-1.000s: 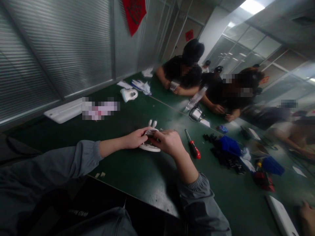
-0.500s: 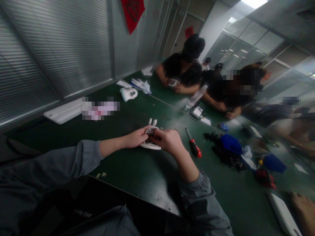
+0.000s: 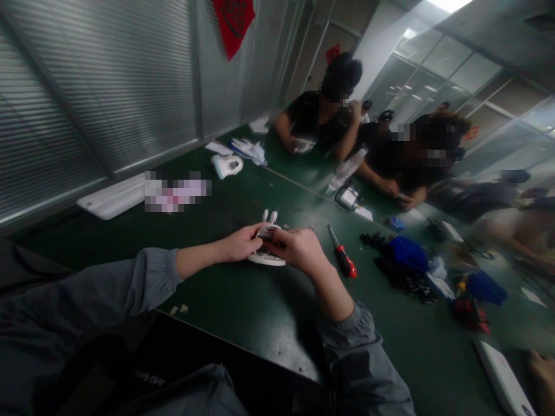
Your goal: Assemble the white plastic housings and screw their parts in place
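Both of my hands meet at a white rounded plastic casing [image 3: 266, 260] with two upright ears like a rabbit's, held just over the green table. My left hand [image 3: 240, 244] grips its left side, thumb laid across the front. From the right, my right hand [image 3: 301, 247] has its thumb and fingers closed at the casing's dark open middle. My fingers cover most of the inside, so any small part between them is hidden. A screwdriver [image 3: 344, 260] with a red and black handle lies to the right of my right hand.
Blue bins [image 3: 407, 254] and dark small parts [image 3: 411, 286] sit at the right. A long white case [image 3: 503, 372] lies at the lower right, another white case [image 3: 117, 196] at the left. Beyond are a white device [image 3: 226, 166], gloves [image 3: 249, 150] and co-workers [image 3: 321, 115] seated across the table.
My hands and the casing stay almost in place. Across the table, a co-worker has raised one hand towards the head. The hand at the lower right edge has shifted right.
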Available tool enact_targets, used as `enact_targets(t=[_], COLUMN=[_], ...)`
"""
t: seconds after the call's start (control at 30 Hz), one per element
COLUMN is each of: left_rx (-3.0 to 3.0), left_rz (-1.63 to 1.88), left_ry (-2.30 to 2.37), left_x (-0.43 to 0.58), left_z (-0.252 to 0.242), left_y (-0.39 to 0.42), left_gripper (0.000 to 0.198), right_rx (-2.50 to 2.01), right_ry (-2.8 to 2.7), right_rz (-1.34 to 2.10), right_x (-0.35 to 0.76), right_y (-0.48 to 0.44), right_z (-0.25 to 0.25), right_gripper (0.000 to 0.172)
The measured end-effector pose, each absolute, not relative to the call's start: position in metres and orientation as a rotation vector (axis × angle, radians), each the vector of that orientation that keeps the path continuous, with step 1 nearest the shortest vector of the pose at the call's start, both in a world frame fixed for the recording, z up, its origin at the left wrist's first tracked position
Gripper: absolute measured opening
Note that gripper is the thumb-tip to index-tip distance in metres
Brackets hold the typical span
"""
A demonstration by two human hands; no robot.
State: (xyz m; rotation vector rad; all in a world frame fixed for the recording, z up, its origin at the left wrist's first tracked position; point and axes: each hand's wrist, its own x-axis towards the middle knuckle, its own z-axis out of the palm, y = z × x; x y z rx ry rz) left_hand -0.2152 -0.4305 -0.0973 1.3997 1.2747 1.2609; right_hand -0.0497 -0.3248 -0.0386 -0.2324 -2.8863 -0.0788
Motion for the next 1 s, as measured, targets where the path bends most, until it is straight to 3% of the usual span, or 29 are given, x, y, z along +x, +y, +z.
enact_targets(t=[1.0], left_rx=[1.269], left_rz=[1.307], left_ry=[1.219], left_x=[-0.2124], left_z=[-0.1024], left_y=[-0.4267], left_gripper=[0.049], right_rx=[-0.291], right_ry=[-2.914], right_rz=[0.113], right_x=[-0.0499], right_y=[-0.3234], right_z=[-0.0338], right_gripper=[0.016])
